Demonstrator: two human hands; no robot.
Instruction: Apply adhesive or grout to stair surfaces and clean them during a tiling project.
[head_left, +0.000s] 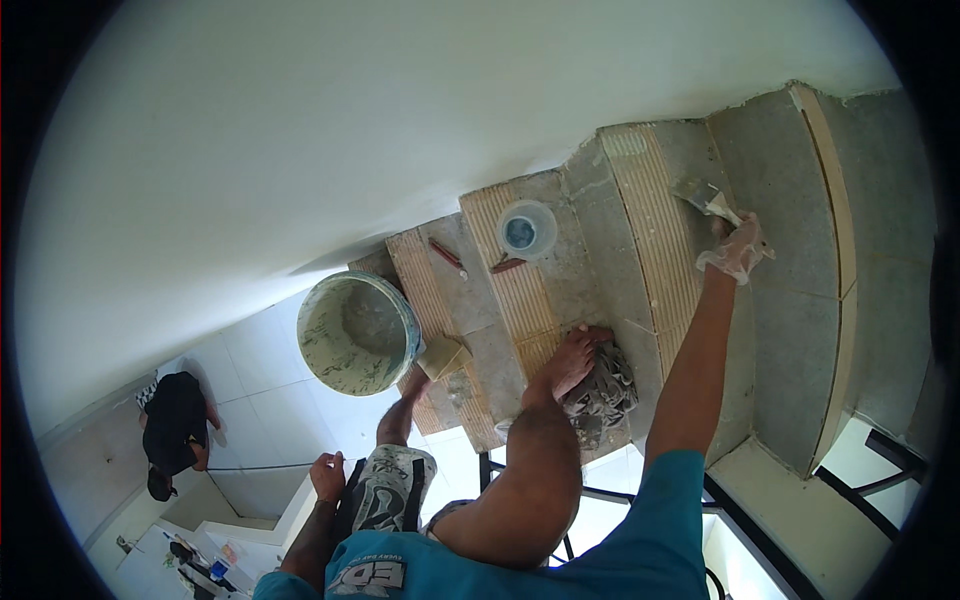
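My right hand (738, 250), in a thin clear glove, is closed round the handle of a flat paintbrush (706, 197). Its wide grey end lies over a ribbed stair tread (655, 215). Beside my left knee, my left hand (327, 477) is bare, with its fingers curled in and nothing visible in them. A clear plastic tub (527, 228) with a little liquid stands on a lower step. Close to it lie a red-handled tool (447, 256) and a second small red tool (508, 265).
A large bucket (310, 340) smeared with grey mix stands lower down, beside a yellowish block (443, 357). My foot (572, 362) rests by a crumpled grey rag (605, 395). Black metal framing (760, 530) runs along the stairs' open side. Another person (175, 430) in black bends low at far left.
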